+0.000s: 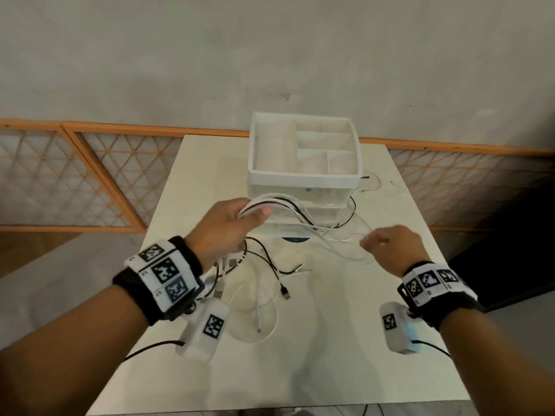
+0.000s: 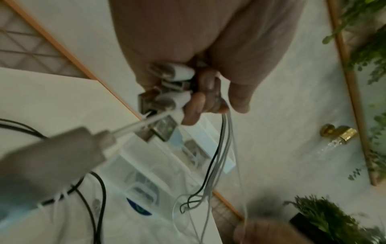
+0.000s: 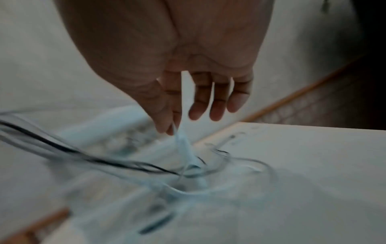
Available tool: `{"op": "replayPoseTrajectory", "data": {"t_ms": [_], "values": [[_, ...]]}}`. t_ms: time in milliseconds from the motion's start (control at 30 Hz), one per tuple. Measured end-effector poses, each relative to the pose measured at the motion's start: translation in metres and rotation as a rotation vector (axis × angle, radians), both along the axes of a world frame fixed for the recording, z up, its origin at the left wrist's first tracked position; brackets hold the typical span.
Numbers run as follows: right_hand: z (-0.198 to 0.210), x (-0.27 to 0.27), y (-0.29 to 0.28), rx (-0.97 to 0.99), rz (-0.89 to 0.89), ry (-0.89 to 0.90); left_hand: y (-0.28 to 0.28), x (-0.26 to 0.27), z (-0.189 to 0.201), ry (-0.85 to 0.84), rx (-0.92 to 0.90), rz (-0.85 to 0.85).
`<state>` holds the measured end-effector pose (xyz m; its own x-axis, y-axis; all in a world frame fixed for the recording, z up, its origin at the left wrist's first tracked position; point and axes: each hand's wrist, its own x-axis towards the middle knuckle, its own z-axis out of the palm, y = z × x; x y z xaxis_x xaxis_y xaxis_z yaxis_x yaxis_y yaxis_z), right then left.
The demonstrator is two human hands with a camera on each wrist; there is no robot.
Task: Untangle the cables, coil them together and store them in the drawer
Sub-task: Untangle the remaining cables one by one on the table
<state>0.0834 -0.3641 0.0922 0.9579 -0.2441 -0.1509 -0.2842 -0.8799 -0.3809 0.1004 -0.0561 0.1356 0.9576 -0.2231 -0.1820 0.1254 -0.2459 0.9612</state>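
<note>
Gripping cables (image 1: 288,211), left hand (image 1: 228,226); right hand (image 1: 390,247) pinching white strand; organizer tray (image 1: 303,178) compartments bare.

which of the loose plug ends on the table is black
The black plug lying right of the clear loops, nearest the table's middle; the white plug below it ends a white cable.

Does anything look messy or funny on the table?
Yes. The cables are a messy tangle, draped from the left hand across the front of the drawer unit, with loose plugs sprawled over the table.
</note>
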Motion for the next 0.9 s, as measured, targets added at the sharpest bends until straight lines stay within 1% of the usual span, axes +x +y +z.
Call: {"op": "replayPoseTrajectory", "data": {"t_ms": [33,67,100,133,167,233,267,300,367,433,500,600,700,767,833,900], "values": [[-0.014,0.000,-0.009,0.010,-0.082,0.093,0.004,0.003,0.000,-0.021,-0.015,0.012],[-0.025,0.000,-0.014,0.042,-0.148,0.147,0.006,0.005,-0.002,-0.048,0.001,0.015],[-0.031,0.003,-0.015,0.103,-0.203,0.146,0.007,0.007,-0.005,-0.081,0.046,0.005],[-0.031,0.008,-0.016,0.200,-0.258,0.085,0.009,0.009,-0.010,-0.118,0.107,-0.018],[-0.023,0.013,-0.017,0.322,-0.304,-0.025,0.010,0.010,-0.015,-0.150,0.176,-0.049],[0.006,0.022,-0.018,0.571,-0.372,-0.313,0.014,0.012,-0.026,-0.175,0.306,-0.101],[0.024,0.026,-0.018,0.630,-0.366,-0.431,0.018,0.012,-0.033,-0.168,0.363,-0.115],[0.040,0.029,-0.018,0.638,-0.340,-0.516,0.021,0.012,-0.040,-0.148,0.418,-0.122],[0.059,0.036,-0.018,0.637,-0.296,-0.606,0.030,0.013,-0.054,-0.108,0.525,-0.136],[0.062,0.044,-0.019,0.649,-0.295,-0.609,0.037,0.013,-0.064,-0.077,0.563,-0.158],[0.058,0.051,-0.020,0.629,-0.308,-0.588,0.039,0.012,-0.068,-0.065,0.547,-0.180],[0.047,0.062,-0.021,0.633,-0.251,-0.486,0.037,0.011,-0.067,-0.081,0.592,-0.193],[0.039,0.070,-0.023,0.672,-0.213,-0.473,0.040,0.012,-0.071,0.009,0.647,-0.188],[0.039,0.076,-0.026,0.696,-0.223,-0.501,0.043,0.012,-0.075,0.077,0.629,-0.175],[0.035,0.083,-0.029,0.714,-0.222,-0.490,0.043,0.012,-0.076,0.088,0.589,-0.145],[0.023,0.090,-0.033,0.723,-0.187,-0.425,0.037,0.013,-0.073,0.074,0.471,-0.087]]}}
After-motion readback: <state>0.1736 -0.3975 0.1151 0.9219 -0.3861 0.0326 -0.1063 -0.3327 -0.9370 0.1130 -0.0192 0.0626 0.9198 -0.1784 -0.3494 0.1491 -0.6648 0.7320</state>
